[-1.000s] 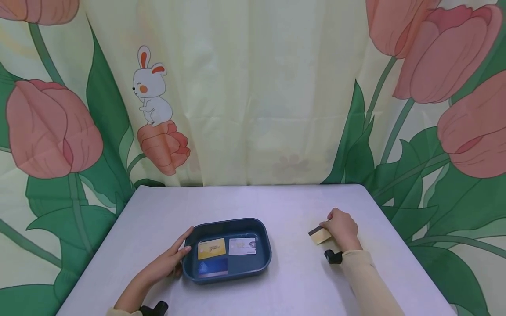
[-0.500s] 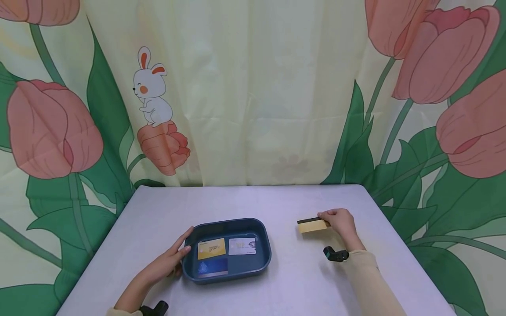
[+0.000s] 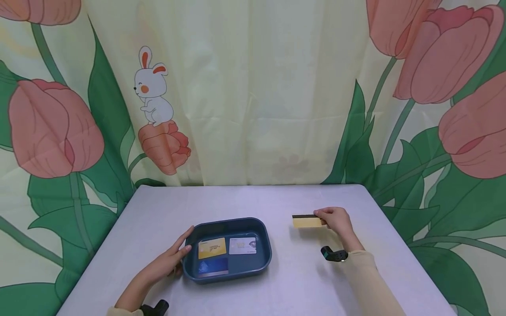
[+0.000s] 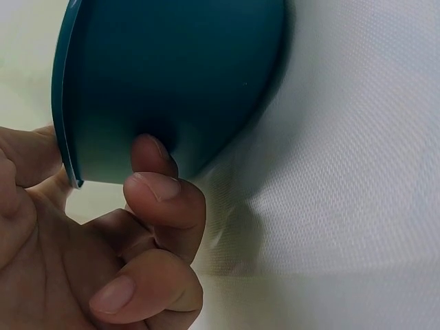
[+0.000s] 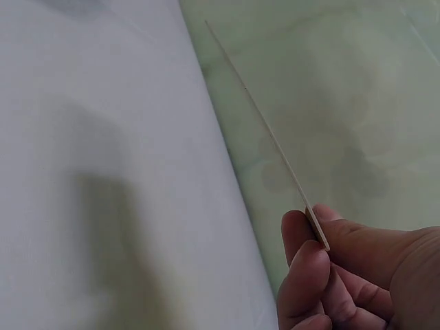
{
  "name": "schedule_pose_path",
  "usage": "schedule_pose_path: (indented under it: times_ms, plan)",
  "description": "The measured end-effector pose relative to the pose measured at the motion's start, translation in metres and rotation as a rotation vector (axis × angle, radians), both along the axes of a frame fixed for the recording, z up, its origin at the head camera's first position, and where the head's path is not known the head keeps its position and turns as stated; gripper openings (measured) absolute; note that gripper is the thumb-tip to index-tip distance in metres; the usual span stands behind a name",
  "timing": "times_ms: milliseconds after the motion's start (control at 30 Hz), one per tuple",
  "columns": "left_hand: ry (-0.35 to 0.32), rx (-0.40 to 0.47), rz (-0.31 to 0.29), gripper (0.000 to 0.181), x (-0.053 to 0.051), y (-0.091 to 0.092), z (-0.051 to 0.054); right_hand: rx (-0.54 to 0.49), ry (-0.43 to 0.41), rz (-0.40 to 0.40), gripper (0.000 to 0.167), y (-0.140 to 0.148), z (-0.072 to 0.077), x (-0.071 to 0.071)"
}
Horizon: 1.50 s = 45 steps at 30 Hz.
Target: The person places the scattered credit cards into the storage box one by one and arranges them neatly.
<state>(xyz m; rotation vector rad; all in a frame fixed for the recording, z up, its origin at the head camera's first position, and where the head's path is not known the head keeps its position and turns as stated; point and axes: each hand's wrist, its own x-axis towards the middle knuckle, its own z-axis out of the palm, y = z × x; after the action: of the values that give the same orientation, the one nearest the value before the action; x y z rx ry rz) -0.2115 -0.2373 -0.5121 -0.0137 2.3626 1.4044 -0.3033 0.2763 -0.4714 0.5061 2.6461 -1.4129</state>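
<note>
Between thumb and fingers, my right hand (image 3: 336, 221) pinches a pale yellow bank card (image 3: 306, 221) with a dark stripe along its top edge. The card is raised above the table, and its thin edge (image 5: 275, 141) shows in the right wrist view. On the left, my left hand (image 3: 174, 256) holds the end of a dark blue tray (image 3: 249, 267) by its rim, with curled fingers (image 4: 165, 206) at the outer wall. Three cards lie flat in the tray: a yellow one (image 3: 212, 249), a white one (image 3: 242, 245) and a blue one (image 3: 213, 267).
A white cloth covers the table (image 3: 284, 289). Behind its far edge hangs a curtain (image 3: 253, 96) printed with tulips and a rabbit. The raised card casts a shadow on the cloth.
My right hand has lifted the pale yellow card and shifted it left, turning it so that its stripe lies level. My left hand and the tray have stayed in place.
</note>
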Motion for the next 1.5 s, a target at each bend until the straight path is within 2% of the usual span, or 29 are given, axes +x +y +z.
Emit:
schedule_pose_path:
  times_ms: [300, 533, 767, 967, 1233, 1500]
  plan:
    - [0.009, 0.008, -0.027, 0.064, -0.001, 0.000, 0.002, -0.073, -0.001, 0.017, 0.039, -0.017, 0.003, -0.001]
    - [0.010, 0.012, -0.026, 0.063, 0.001, 0.000, 0.001, -0.119, -0.002, 0.044, 0.038, -0.032, 0.008, 0.000]
    - [0.006, 0.008, -0.013, 0.063, 0.001, 0.001, 0.000, -0.119, 0.045, 0.095, 0.034, -0.051, 0.020, 0.004]
    - [-0.002, 0.008, -0.014, 0.064, 0.001, 0.001, 0.001, -0.124, 0.094, 0.144, 0.029, -0.064, 0.025, 0.006]
    - [-0.016, 0.015, -0.002, 0.062, -0.001, 0.000, 0.000, -0.093, 0.054, 0.199, 0.025, -0.076, 0.025, 0.011]
    - [-0.021, 0.008, 0.015, 0.062, -0.001, 0.001, -0.001, -0.090, 0.086, 0.253, 0.024, -0.088, 0.027, 0.015]
